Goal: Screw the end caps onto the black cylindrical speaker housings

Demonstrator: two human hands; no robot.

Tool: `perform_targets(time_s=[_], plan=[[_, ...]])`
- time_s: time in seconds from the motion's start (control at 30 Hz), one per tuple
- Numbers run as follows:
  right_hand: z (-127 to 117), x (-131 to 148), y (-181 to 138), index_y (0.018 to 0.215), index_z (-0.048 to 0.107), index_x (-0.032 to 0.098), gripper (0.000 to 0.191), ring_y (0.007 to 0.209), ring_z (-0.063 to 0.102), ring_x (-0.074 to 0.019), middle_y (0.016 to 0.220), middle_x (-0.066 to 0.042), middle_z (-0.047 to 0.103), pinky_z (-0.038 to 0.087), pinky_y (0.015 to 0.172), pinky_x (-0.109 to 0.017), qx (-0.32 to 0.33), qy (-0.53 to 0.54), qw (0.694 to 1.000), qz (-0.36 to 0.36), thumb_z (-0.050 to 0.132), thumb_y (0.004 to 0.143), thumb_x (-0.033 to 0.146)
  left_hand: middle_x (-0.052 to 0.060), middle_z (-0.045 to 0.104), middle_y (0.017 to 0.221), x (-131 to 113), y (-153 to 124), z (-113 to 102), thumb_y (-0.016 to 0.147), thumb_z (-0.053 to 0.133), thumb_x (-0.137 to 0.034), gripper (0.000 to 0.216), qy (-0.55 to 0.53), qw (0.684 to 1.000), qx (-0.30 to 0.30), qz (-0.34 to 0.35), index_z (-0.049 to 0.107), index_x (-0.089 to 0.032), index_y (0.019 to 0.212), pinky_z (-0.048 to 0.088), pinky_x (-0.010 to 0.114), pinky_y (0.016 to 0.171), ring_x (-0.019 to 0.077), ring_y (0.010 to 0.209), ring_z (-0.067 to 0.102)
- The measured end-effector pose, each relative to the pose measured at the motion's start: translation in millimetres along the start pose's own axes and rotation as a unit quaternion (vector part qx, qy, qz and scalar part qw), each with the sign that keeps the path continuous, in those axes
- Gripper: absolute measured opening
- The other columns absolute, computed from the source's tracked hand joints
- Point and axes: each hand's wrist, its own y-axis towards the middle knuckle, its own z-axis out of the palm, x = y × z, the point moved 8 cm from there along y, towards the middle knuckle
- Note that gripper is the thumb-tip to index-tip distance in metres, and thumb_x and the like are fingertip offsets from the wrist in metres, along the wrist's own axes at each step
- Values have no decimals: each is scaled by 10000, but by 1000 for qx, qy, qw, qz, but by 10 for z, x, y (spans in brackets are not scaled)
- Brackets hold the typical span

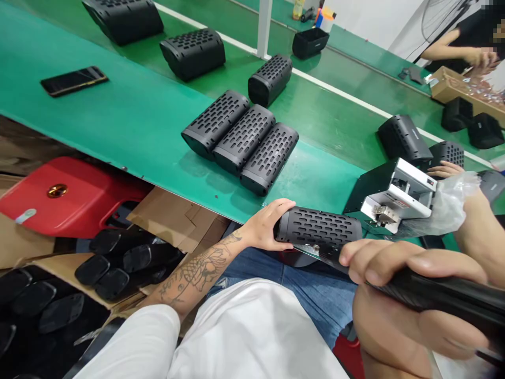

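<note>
My left hand (268,226) grips the left end of a black perforated housing (319,225), which lies on its side at the table's front edge with its slotted face up. In my right hand (394,266) is a black electric screwdriver (422,297), its tip pointing left at the lower front edge of the housing. Whether the tip touches a screw, I cannot make out. Just beyond the held housing, a screw feeder (394,197) with a metal front stands on the table.
Three similar housings (244,134) lie side by side on the green table (130,121); several more stand on the green belt behind. A phone (74,80) lies at left. Below are a red stool (71,197) and a box of black parts (90,263). Co-workers' hands (445,168) show at right.
</note>
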Motion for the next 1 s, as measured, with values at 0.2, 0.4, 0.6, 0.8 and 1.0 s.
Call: perform_targets(time_s=[0.2, 0.4, 0.6, 0.8, 1.0], plan=[[506, -300, 220, 1188, 807, 289, 302, 589, 717, -188, 764, 22, 752, 700, 670, -407, 130, 92, 987, -14, 887, 1034, 536, 250, 572, 1742, 24, 17, 20, 763, 1066, -551, 1304, -43, 999, -15, -29, 349, -263, 1813, 515, 676, 1392, 498, 1632, 606], [700, -460, 182, 1233, 795, 260, 243, 619, 741, -173, 812, 16, 775, 695, 625, -359, 195, 114, 974, -30, 876, 1043, 388, 269, 588, 1724, 61, 16, 48, 752, 1067, -582, 1332, -56, 997, -28, -44, 335, -214, 1803, 511, 661, 1398, 493, 1613, 630], [732, -507, 106, 1268, 782, 257, 258, 620, 728, -169, 809, 15, 754, 694, 654, -362, 227, 120, 965, -42, 836, 1052, 386, 276, 604, 1703, 42, 28, 37, 780, 1026, -587, 1210, -50, 998, -22, -36, 413, -184, 1743, 524, 672, 1390, 497, 1599, 635], [806, -538, 16, 1248, 739, 277, 227, 625, 702, -174, 808, 17, 714, 669, 676, -375, 287, 101, 952, -28, 785, 1070, 411, 279, 612, 1690, 33, -10, 54, 818, 985, -596, 1177, -34, 999, -24, -34, 385, -191, 1746, 551, 675, 1361, 500, 1585, 646], [891, -531, -95, 1165, 703, 297, 276, 603, 612, -161, 771, 37, 631, 600, 659, -358, 311, 87, 946, -27, 767, 1082, 552, 246, 655, 1655, 26, -9, 65, 810, 979, -538, 1125, -42, 999, -19, -29, 425, -222, 1736, 558, 695, 1362, 497, 1574, 661]])
